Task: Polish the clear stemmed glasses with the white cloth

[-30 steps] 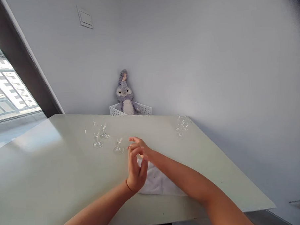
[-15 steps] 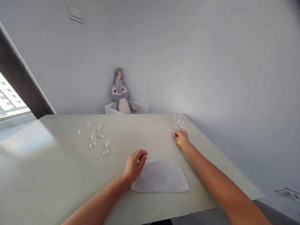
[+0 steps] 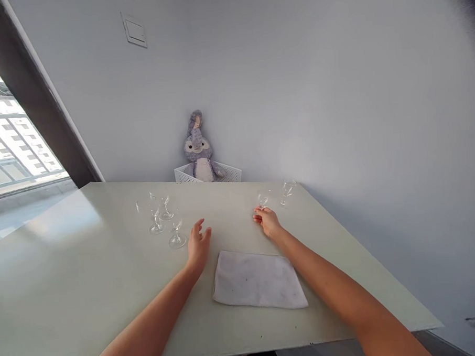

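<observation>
My right hand (image 3: 266, 220) is closed on the stem of a clear wine glass (image 3: 262, 198), its bowl upright above my fingers. Behind it to the right another clear stemmed glass (image 3: 288, 189) stands on the table near its right edge. My left hand (image 3: 200, 245) is empty, thumb and fingers apart, just right of the nearest stemmed glass (image 3: 178, 239) in a group of several on the left. Between my forearms lies a folded white cloth (image 3: 260, 280), which neither hand touches.
The pale table (image 3: 88, 289) meets the grey wall on the right. Beyond its far edge a grey plush toy (image 3: 198, 148) sits in a white perforated basket (image 3: 230, 173). A window (image 3: 19, 135) is at the far left.
My right hand has moved left, carrying one glass away from the other at the right. My left hand has left the cloth's edge, moving left towards the glass group with its fingers spreading.
</observation>
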`<state>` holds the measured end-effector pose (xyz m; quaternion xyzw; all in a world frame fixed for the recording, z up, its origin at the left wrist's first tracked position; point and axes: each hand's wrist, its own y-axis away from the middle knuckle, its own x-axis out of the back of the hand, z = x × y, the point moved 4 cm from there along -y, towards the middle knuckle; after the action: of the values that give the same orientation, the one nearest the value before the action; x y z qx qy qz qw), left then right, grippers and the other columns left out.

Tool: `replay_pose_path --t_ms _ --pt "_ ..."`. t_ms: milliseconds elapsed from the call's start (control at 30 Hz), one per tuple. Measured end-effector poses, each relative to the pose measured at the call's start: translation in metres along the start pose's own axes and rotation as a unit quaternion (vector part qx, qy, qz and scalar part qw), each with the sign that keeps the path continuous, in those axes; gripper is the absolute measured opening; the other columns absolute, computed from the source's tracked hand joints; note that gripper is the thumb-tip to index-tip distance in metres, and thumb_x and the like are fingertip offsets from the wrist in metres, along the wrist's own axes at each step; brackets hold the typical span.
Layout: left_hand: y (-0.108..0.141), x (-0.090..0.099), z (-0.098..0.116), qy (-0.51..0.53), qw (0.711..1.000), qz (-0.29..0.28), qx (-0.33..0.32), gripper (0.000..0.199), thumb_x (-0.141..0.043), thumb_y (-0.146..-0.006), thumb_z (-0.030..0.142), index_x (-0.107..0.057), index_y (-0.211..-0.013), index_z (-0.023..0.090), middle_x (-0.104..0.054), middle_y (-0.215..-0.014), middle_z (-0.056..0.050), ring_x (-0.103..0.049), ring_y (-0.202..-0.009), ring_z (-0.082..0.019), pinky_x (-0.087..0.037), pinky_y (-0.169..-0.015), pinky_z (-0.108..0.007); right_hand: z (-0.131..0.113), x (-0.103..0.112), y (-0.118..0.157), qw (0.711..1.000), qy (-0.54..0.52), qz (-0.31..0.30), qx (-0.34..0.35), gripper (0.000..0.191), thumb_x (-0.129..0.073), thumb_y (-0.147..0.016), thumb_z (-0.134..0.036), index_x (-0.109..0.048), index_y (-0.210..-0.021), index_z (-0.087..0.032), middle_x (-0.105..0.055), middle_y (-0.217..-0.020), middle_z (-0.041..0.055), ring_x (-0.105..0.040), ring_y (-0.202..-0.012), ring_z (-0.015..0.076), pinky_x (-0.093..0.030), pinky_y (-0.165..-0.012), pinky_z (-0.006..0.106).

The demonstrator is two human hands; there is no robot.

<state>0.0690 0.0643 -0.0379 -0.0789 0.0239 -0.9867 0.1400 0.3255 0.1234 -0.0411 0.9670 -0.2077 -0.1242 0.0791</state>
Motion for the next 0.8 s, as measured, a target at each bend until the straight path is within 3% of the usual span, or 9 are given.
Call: replay_pose_path --t_ms 300,467,567,700,800 --pt "-0.024 0.027 -0.009 0.083 0.982 0.153 0.076 0.032 -0.053 -0.073 0.028 -0.047 -0.104 0.022 -0.048 -0.108 -0.007 -0.048 -0.102 -0.019 -0.038 -0.088 -0.035 0.026 -0.089 0.039 0.989 0.057 -0.134 -0.020 0.007 -0.057 -0.067 -0.019 -0.056 -0.073 -0.016 -0.060 -0.079 0.0022 -0.055 -0.054 0.0070 -0.044 -0.047 0.017" --pt "-0.026 0.029 -0.009 0.087 0.979 0.167 0.076 0.032 -0.052 -0.072 0.026 -0.046 -0.103 0.021 -0.048 -0.107 -0.007 -0.048 -0.101 -0.019 -0.039 -0.087 -0.035 0.040 -0.148 0.051 0.978 0.082 -0.191 -0.018 0.009 -0.055 -0.068 -0.018 -0.058 -0.077 -0.016 -0.060 -0.081 0.0029 -0.055 -0.055 0.0076 -0.043 -0.046 0.018" --pt "-0.023 0.029 -0.009 0.079 0.981 0.162 0.071 0.030 -0.051 -0.072 0.026 -0.047 -0.102 0.022 -0.049 -0.107 -0.006 -0.048 -0.100 -0.019 -0.038 -0.086 -0.036 0.043 -0.178 0.058 0.971 0.084 -0.226 -0.005 0.025 -0.055 -0.065 -0.013 -0.059 -0.089 -0.019 -0.060 -0.095 0.0036 -0.058 -0.061 0.0088 -0.045 -0.050 0.019" --pt "-0.022 0.030 -0.010 0.076 0.983 0.150 0.070 0.030 -0.051 -0.072 0.026 -0.047 -0.102 0.023 -0.050 -0.106 -0.005 -0.051 -0.093 -0.018 -0.041 -0.080 -0.035 0.045 -0.187 0.060 0.968 0.082 -0.236 0.010 0.044 -0.055 -0.059 -0.007 -0.058 -0.100 -0.022 -0.056 -0.110 0.0035 -0.059 -0.063 0.0093 -0.047 -0.052 0.021" --pt "-0.023 0.029 -0.010 0.077 0.984 0.147 0.068 0.030 -0.050 -0.071 0.026 -0.047 -0.101 0.023 -0.050 -0.101 -0.004 -0.051 -0.089 -0.017 -0.041 -0.078 -0.033 0.042 -0.160 0.046 0.981 0.083 -0.175 0.023 0.041 -0.052 -0.059 -0.005 -0.057 -0.097 -0.021 -0.055 -0.108 0.0041 -0.057 -0.058 0.0080 -0.046 -0.047 0.020"
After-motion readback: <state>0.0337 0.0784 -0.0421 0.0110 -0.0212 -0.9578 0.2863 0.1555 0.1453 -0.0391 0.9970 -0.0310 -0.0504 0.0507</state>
